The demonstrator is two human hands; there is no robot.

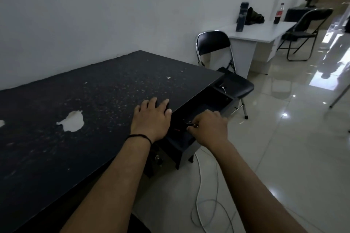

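Observation:
A black worn desk [79, 104] fills the left half of the view. Its drawer [204, 111] is pulled out at the right edge, dark inside. My left hand [151, 119] rests flat on the desk top beside the drawer, fingers spread. My right hand [210, 128] reaches into the drawer and pinches a small dark tool [191, 124] with a metal tip. What the tool is cannot be told. A thin red piece [177, 130] lies in the drawer next to it.
A black folding chair [233, 81] stands just past the drawer. A white table [261, 32] behind carries a dark flask [242, 17] and a cola bottle [279, 14]. White cables [200, 204] trail on the glossy tiled floor by my right arm.

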